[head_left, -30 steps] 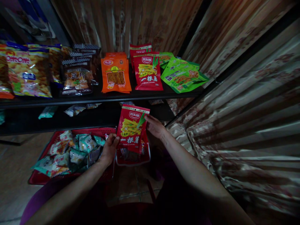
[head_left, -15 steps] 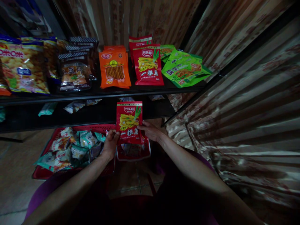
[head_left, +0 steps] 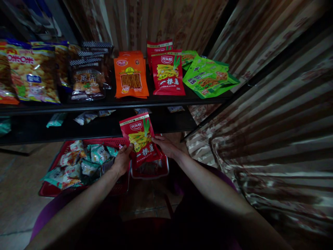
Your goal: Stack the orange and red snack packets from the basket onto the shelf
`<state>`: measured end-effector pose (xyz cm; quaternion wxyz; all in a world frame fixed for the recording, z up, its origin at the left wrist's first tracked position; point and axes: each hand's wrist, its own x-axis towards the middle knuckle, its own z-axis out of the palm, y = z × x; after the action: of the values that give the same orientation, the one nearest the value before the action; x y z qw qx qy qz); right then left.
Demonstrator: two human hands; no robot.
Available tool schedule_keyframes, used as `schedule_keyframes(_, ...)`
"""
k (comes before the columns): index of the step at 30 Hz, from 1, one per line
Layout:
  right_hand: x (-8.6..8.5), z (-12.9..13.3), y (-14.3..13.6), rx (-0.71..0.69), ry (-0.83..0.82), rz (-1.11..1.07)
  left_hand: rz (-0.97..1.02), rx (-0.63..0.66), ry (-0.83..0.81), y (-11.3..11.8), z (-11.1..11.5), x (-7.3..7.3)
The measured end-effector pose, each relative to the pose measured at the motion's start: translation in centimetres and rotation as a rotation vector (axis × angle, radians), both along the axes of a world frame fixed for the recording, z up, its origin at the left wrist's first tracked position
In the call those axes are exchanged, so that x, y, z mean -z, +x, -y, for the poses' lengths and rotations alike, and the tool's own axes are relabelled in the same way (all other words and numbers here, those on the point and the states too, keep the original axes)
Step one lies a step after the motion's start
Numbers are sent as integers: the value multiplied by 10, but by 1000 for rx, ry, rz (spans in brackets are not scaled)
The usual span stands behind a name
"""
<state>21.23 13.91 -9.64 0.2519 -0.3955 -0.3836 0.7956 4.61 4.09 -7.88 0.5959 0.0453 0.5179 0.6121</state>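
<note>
Between my hands is a red snack bag [head_left: 140,139] with yellow sticks and a green onion printed on its front, tilted to the left. My left hand [head_left: 123,159] grips its lower left edge, thumb on the front. My right hand [head_left: 166,147] holds the right edge, its fingers partly hidden by the bag. Below the bag, a small red basket [head_left: 150,176] shows partly, with packets inside. To the left, a larger red basket [head_left: 47,189] holds several teal and white snack packets [head_left: 99,154].
On the upper black shelf [head_left: 109,101] stand matching red bags [head_left: 168,73], orange bags [head_left: 131,76], green bags [head_left: 208,78], dark brown bags [head_left: 87,80] and yellow puffed-snack bags [head_left: 33,74]. A lower shelf [head_left: 70,131] carries a few small packets. A patterned curtain [head_left: 273,104] hangs at the right.
The red bag has tilted to the left, its top edge swinging left while both hands keep hold. The view has shifted slightly, so the shelf goods sit a little further right.
</note>
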Motion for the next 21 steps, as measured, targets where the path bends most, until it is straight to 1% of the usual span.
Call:
schedule_keyframes(3, -4, -3, -4, 80, 66, -28, 8, 7, -19, 1, 1, 1)
schedule_keyframes(6, -11, -7, -8, 134, 94, -87, 9, 31, 10, 4, 4, 6)
schedule_keyframes(10, -16, -14, -13, 248, 74, -30, -19, 108, -2, 5, 7, 10)
schedule_keyframes(12, -16, -16, -16, 283, 68, 0, -50, 107, -16, 1, 4, 9)
schedule_keyframes(17, -13, -11, -21, 253, 57, -7, -120, -4, 83, -13, -11, -1)
schedule_keyframes(21, -13, -8, -22, 253, 50, -9, -125, -16, 113, -16, -16, -5)
